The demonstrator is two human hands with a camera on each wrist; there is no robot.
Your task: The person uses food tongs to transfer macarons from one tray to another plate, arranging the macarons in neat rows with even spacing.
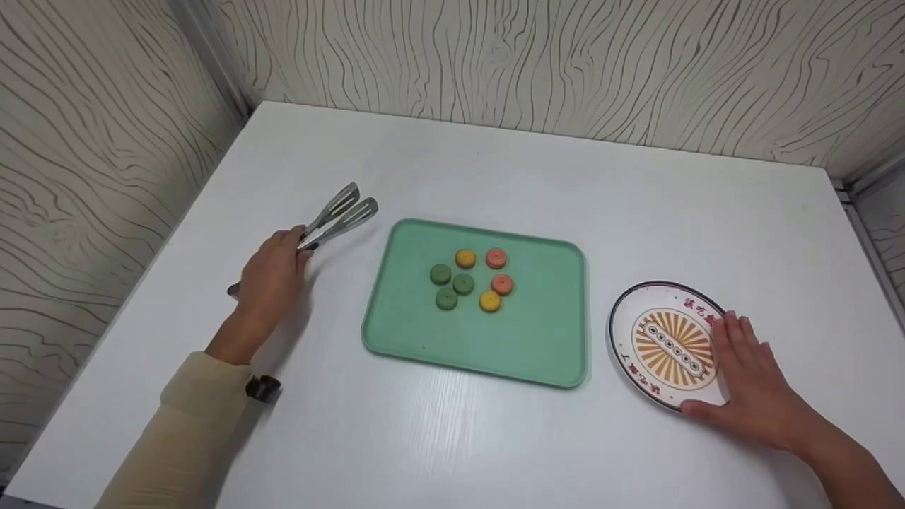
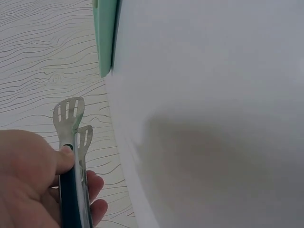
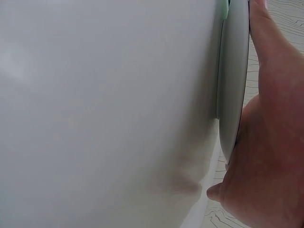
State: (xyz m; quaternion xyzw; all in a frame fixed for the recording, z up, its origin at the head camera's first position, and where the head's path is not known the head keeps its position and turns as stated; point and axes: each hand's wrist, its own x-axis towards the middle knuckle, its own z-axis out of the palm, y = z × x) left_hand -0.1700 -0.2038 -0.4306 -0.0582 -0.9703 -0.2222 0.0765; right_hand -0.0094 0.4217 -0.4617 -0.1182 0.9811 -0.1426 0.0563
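Observation:
My left hand [image 1: 272, 272] holds metal serving tongs [image 1: 346, 216] with slotted heads and dark handles, left of the green tray. In the left wrist view, the thumb lies along one tong handle [image 2: 70, 199] and fingers wrap the other side; the two heads are parted. At the right, my right hand [image 1: 756, 385] rests on the rim of a round white plate [image 1: 621, 322] with a striped orange sunburst design. Its fingers are straight over the plate's right edge, the thumb at the near edge. Seen edge-on, the plate [image 3: 233, 71] meets the palm in the right wrist view.
Between the hands lies a green rectangular tray [image 1: 403, 329]. On it sit small round macaron-like sweets: three green [image 1: 463, 284], two yellow [image 1: 490, 301] and two pink [image 1: 496, 258]. The white table [image 1: 452, 438] meets patterned panels [image 1: 495, 63] at the back and sides.

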